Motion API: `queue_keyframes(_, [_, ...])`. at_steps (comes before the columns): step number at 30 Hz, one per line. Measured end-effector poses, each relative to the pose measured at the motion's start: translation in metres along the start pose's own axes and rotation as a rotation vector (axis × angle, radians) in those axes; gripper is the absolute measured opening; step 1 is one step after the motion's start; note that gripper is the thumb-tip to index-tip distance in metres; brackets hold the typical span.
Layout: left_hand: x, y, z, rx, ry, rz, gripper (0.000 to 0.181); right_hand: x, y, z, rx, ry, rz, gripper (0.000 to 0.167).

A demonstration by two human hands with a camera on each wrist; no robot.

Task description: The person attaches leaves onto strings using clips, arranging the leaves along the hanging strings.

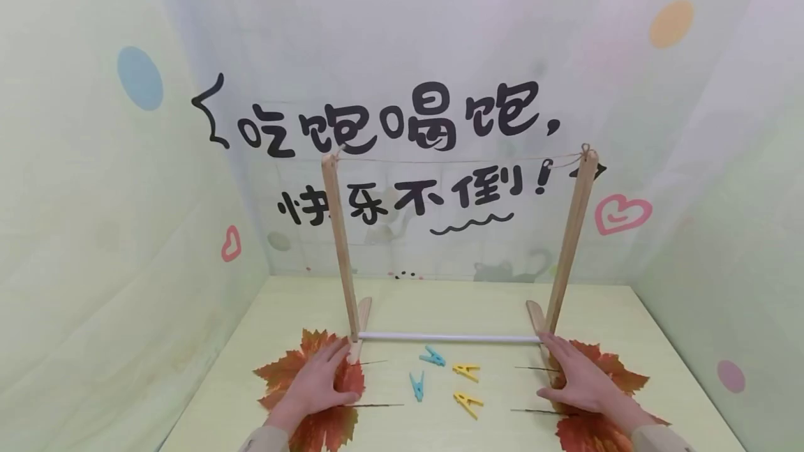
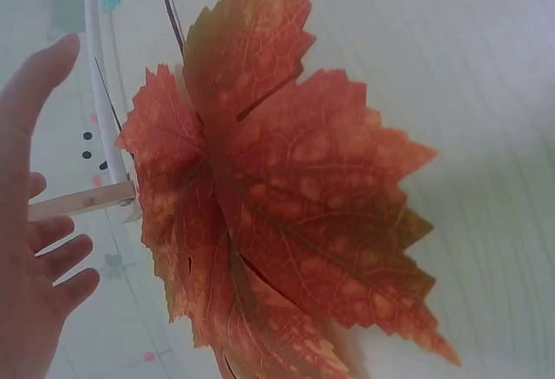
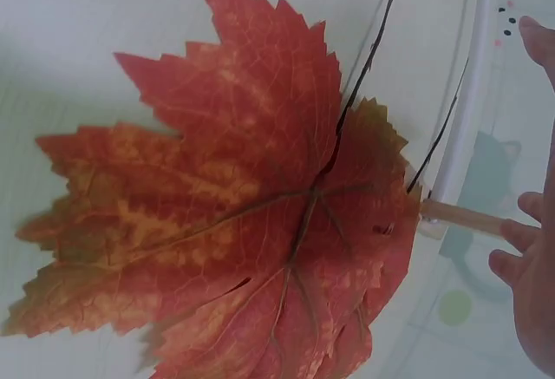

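L hand [image 1: 317,381] is loosely open: thumb well apart from the fingers, fingers slightly bent, nothing in its grasp. R hand [image 1: 583,379] is much the same, wide gap btwn thumb & fingers, no hold on anything. Can't tell if either one touches the things below it.

Red-orange leaves lie at both hands: back L leaf [image 1: 283,372] & front L leaf [image 1: 326,431] under/beside the L hand; back R leaf [image 1: 618,372] & front R leaf [image 1: 593,434] under/beside the R hand. Thin dark stems [image 1: 380,405] point inward, past the thumbs.

L fingertips are by the foot of the L wooden post [image 1: 342,250], R fingertips by the foot of the R wooden post [image 1: 571,243]. White rod [image 1: 449,337] runs btwn the posts, just ahead of the hands; string [image 1: 458,160] spans the post tops, well above both.

Btwn the hands, approx midway: 2 blue clips [image 1: 417,388] nearer L, 2 yellow clips [image 1: 467,402] nearer R, all on the pale table [image 1: 440,305]. Light sleeves [image 1: 659,438] behind both wrists.
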State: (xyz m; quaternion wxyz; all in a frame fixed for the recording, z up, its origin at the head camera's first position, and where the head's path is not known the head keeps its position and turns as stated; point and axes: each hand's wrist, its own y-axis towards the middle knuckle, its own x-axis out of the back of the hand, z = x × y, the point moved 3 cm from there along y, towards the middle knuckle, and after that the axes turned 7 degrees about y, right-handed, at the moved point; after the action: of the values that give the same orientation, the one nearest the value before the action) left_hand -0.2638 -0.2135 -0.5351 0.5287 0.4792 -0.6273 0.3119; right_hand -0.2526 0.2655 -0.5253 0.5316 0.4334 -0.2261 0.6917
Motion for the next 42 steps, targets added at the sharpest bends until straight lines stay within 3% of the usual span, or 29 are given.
queue_keyframes(12, [-0.004,-0.007,-0.011,-0.014,-0.002,0.030,0.076,-0.022,0.013,0.018,0.006,0.091,0.006,0.085])
queue_keyframes(18, [-0.009,-0.008,-0.015,-0.005,0.010,0.069,0.075,-0.032,0.018,0.027,0.074,0.149,-0.009,0.076])
queue_keyframes(25, [-0.014,-0.007,-0.021,-0.053,0.037,0.086,0.070,-0.043,0.027,0.036,0.092,0.140,-0.014,0.073])
queue_keyframes(33, [-0.024,-0.004,-0.027,-0.081,0.023,0.114,0.061,-0.052,0.034,0.048,0.082,0.168,0.036,0.072])
queue_keyframes(42, [-0.032,0.000,-0.031,-0.111,-0.012,0.085,0.039,-0.063,0.039,0.059,0.104,0.178,0.032,0.071])
